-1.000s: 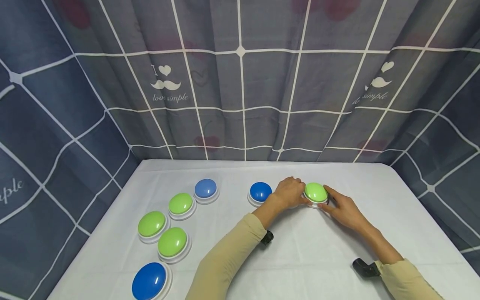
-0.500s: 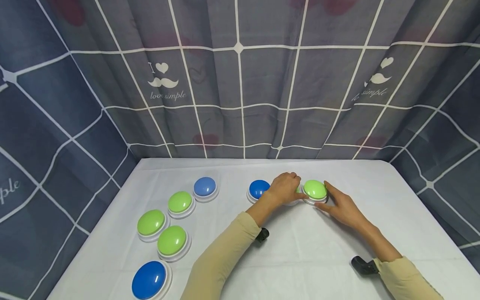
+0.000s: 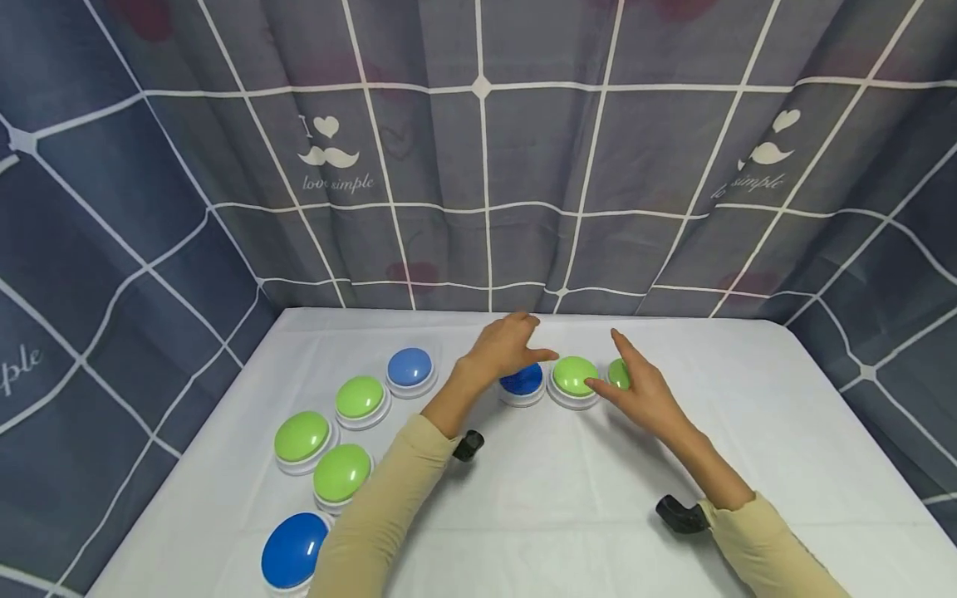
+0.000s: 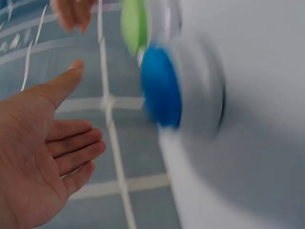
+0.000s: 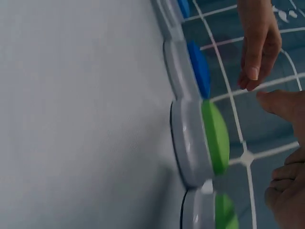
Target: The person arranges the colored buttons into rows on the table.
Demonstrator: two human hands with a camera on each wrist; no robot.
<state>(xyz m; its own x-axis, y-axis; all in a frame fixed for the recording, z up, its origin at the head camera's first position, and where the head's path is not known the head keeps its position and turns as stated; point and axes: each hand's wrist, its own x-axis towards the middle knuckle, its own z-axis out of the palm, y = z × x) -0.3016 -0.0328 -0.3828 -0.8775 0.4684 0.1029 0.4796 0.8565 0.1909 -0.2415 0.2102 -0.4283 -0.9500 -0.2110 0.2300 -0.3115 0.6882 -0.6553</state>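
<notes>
In the head view a blue dome push button (image 3: pixel 523 382), a green push button (image 3: pixel 575 378) and another green push button (image 3: pixel 618 374) form a row at the table's back right. My left hand (image 3: pixel 503 347) hovers by the blue button, covering part of it. In the left wrist view this left hand (image 4: pixel 52 143) has extended fingers and an empty palm, apart from the blurred blue button (image 4: pixel 162 88). My right hand (image 3: pixel 643 392) partly hides the rightmost green button; thumb and fingers are spread. The right wrist view shows the right hand (image 5: pixel 288 157) away from the green button (image 5: pixel 215 137), holding nothing.
On the left stand a light blue button (image 3: pixel 409 367), several green buttons (image 3: pixel 360 397) and a large blue button (image 3: pixel 294 550). A white cloth covers the table (image 3: pixel 568 531). Dark checked curtain (image 3: pixel 434 166) hangs behind and at both sides.
Both hands have let go of the rightmost green button and moved left. The left hand now uncovers the other green button and overlaps the blue one.
</notes>
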